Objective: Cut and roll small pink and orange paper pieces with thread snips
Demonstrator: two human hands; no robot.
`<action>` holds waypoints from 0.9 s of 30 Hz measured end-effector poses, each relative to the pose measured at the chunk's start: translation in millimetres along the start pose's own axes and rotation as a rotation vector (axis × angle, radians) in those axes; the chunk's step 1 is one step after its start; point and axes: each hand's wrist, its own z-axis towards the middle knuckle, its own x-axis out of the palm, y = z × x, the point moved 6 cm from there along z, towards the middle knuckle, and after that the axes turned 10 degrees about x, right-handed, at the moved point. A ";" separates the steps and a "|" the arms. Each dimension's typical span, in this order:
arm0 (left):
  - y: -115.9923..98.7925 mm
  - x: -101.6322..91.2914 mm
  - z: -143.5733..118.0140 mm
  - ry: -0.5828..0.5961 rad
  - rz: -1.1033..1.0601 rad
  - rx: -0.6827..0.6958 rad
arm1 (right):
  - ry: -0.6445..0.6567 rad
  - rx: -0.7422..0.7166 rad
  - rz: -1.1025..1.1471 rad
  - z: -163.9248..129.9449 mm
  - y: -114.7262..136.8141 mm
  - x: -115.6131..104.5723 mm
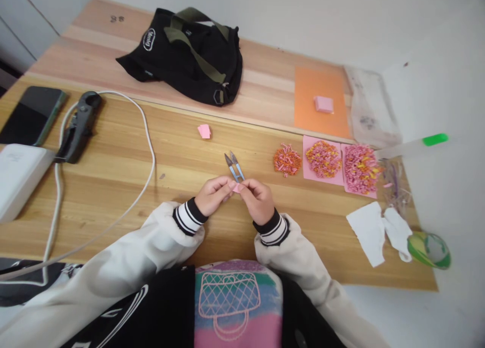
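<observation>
Between the fingertips of both hands is a small piece of pink paper [236, 188]. My left hand [214, 195] pinches its left side, and my right hand [257, 199] pinches the right side. Just beyond the fingers lies a pair of thread snips [234, 167], blades pointing away from me. Farther back rests a little stack of pink paper pieces [204, 131]. To the right sits a pile of small orange and pink twisted pieces [287, 160]. Beside it, two more heaps of pink and yellow pieces [323, 159] lie on pink paper squares.
A black bag [189, 57] lies at the back. On the left are a phone [32, 115], a white box-shaped device [22, 179], a black clamp-like tool [80, 126] and a looped white cable [153, 158]. Orange paper [308, 100], torn white paper [367, 229] and a green tape roll [420, 247] lie right.
</observation>
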 end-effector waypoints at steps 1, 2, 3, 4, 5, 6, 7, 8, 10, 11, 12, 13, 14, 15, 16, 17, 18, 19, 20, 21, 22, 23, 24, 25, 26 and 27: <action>-0.5 -0.2 0.1 0.002 0.011 0.002 | 0.001 -0.001 -0.005 0.0 0.0 0.0; -1.3 -0.5 0.3 0.002 0.023 0.006 | 0.002 -0.001 -0.012 0.0 -0.2 -0.1; -2.2 -0.9 0.6 0.001 0.032 0.013 | 0.001 0.000 -0.019 0.0 -0.5 -0.3; -3.2 -1.5 1.0 -0.003 0.037 0.021 | -0.001 0.000 -0.025 0.0 -0.8 -0.5; -4.3 -2.1 1.3 -0.010 0.036 0.028 | -0.003 0.001 -0.028 0.0 -1.1 -0.7; -5.1 -2.5 1.6 -0.016 0.032 0.034 | -0.004 0.002 -0.030 0.0 -1.3 -0.8; -5.7 -2.7 1.8 -0.019 0.026 0.035 | -0.004 0.003 -0.030 0.0 -1.4 -0.8; -5.8 -2.6 1.9 -0.018 0.021 0.031 | -0.004 0.004 -0.028 0.0 -1.4 -0.7; -5.1 -2.0 1.7 -0.013 0.008 0.014 | -0.001 0.003 -0.022 -0.1 -0.9 -0.5; -4.3 -1.7 1.5 -0.013 -0.003 0.003 | 0.000 0.001 -0.017 -0.1 -0.5 -0.4; -3.4 -1.7 1.3 -0.017 -0.014 -0.006 | 0.000 0.000 -0.014 -0.2 -0.1 -0.3; -2.4 -1.8 1.1 -0.022 -0.023 -0.014 | -0.002 -0.001 -0.012 -0.2 0.2 -0.4; -1.4 -1.9 0.9 -0.026 -0.030 -0.021 | -0.003 -0.001 -0.012 -0.2 0.5 -0.4; -0.4 -1.9 0.8 -0.027 -0.034 -0.028 | -0.003 0.000 -0.015 -0.1 0.6 -0.4; 0.3 -1.9 0.8 -0.027 -0.036 -0.032 | -0.003 0.001 -0.019 0.0 0.6 -0.4; 0.8 -1.9 0.8 -0.027 -0.037 -0.035 | -0.002 0.001 -0.023 0.1 0.6 -0.3; 0.9 -1.9 0.9 -0.026 -0.037 -0.036 | 0.000 -0.001 -0.026 0.1 0.7 -0.2; 0.8 -1.8 1.0 -0.024 -0.036 -0.037 | 0.003 -0.006 -0.029 0.2 0.8 0.0; 0.5 -1.9 1.2 -0.023 -0.034 -0.038 | 0.006 -0.011 -0.031 0.3 0.9 0.2; 0.2 -2.0 1.3 -0.022 -0.032 -0.039 | 0.008 -0.016 -0.033 0.3 0.9 0.3; -0.1 -2.1 1.4 -0.022 -0.031 -0.040 | 0.010 -0.020 -0.035 0.3 0.9 0.5; -0.3 -2.4 1.4 -0.024 -0.033 -0.039 | 0.012 -0.023 -0.036 0.4 0.7 0.5; -0.6 -2.8 1.6 -0.027 -0.040 -0.034 | 0.011 -0.024 -0.035 0.4 0.3 0.5; -0.9 -3.1 1.7 -0.029 -0.050 -0.027 | 0.010 -0.022 -0.034 0.4 -0.2 0.4; -1.0 -3.2 1.8 -0.028 -0.063 -0.019 | 0.008 -0.019 -0.032 0.4 -0.7 0.2; -0.8 -3.2 1.8 -0.025 -0.078 -0.013 | 0.007 -0.017 -0.028 0.4 -1.2 0.2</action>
